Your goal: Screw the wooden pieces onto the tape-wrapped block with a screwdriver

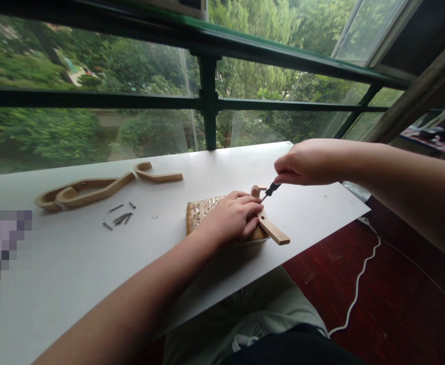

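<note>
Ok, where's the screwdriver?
In the head view, right of centre: the right hand holds the screwdriver, its shaft angled down towards the wooden hook by the left hand.

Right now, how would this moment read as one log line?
left hand grip: over wooden hook | right hand grip: holding screwdriver | wooden hook: atop wrapped block | loose fasteners: on white table
</note>
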A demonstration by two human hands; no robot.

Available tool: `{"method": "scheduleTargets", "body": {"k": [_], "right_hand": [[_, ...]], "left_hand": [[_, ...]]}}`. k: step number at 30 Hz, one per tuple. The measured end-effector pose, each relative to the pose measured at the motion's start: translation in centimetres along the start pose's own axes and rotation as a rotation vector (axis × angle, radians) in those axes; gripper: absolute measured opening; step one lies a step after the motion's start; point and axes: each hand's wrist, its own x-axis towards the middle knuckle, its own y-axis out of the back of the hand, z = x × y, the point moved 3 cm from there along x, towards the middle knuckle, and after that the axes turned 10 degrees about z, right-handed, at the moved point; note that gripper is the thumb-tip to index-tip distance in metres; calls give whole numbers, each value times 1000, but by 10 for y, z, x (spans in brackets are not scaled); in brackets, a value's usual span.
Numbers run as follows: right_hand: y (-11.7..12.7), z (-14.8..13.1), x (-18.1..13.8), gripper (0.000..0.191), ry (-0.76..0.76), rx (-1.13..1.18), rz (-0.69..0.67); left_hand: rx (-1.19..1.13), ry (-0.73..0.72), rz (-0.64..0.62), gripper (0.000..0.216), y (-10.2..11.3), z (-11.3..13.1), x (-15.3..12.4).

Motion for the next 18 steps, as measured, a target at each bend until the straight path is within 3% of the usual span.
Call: {"method": "scheduleTargets", "body": {"k": [3, 18], "right_hand": [[-3, 1, 1, 43, -13, -9, 26], [6, 26, -19, 19, -33, 177, 215]], "left_hand": [[-3, 6, -1, 31, 0, 0, 0], [-6, 95, 17, 40, -1, -6, -4]]}}
